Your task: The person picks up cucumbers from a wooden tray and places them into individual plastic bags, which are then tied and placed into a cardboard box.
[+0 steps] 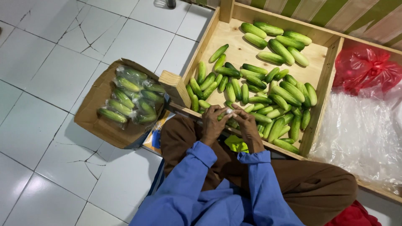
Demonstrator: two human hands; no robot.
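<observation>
Both hands meet over the near rail of the crate: the left hand [212, 125] and the right hand [248, 125] are curled shut together on a small whitish thing [228, 111] pinched between the fingertips. It is mostly hidden by the fingers; it may be film or tape, but that cannot be told. A cucumber [220, 117] shows just under the left fingers, seemingly caught in the same grip. Blue sleeves [197, 167] and brown trousers [310, 184] fill the lower view, with a yellow-green scrap [235, 143] on the lap.

The whitish piece is small and held only at the tips, so it could slip and fall among the loose cucumbers below, where it would be hard to pick out. The cucumber is smooth and rounded and could roll out of so light a hold, over the rail onto the lap.

Just left sits a cardboard box [90, 113] on the white tiled floor [50, 62], holding cucumbers bundled in clear wrap [132, 98]. Beyond the hands, the wooden crate [247, 48] holds a heap [268, 96] of loose cucumbers, short, glossy, pale to dark green, thickest at the near right and thinner toward the far corner. To the right lie clear plastic sheeting [364, 134] and a red bag [364, 67].
</observation>
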